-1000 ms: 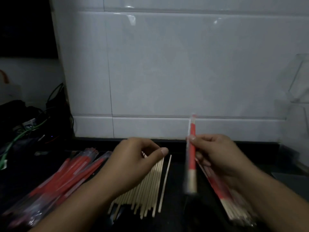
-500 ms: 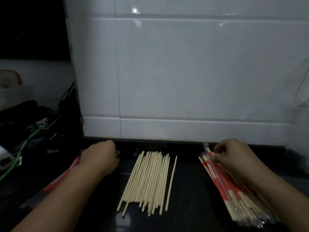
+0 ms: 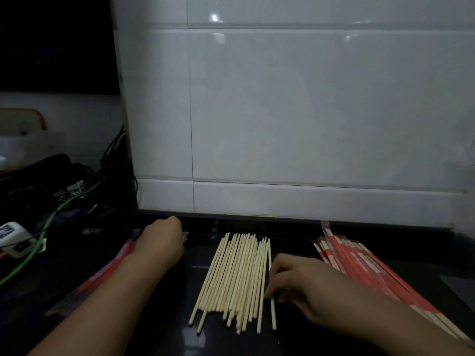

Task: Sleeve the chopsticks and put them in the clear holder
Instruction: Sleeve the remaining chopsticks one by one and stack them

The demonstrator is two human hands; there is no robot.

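We see the bare chopsticks [image 3: 235, 276] lying in a loose row on the dark surface [image 3: 295, 337], with our right hand [image 3: 305, 286] at their right edge, its fingertips [image 3: 268, 294] pinching the outermost stick. Our left hand [image 3: 160, 240] rests curled on the red sleeves [image 3: 113, 268] at the left; whether it grips one we cannot tell. Sleeved chopsticks [image 3: 367, 268] lie piled at the right.
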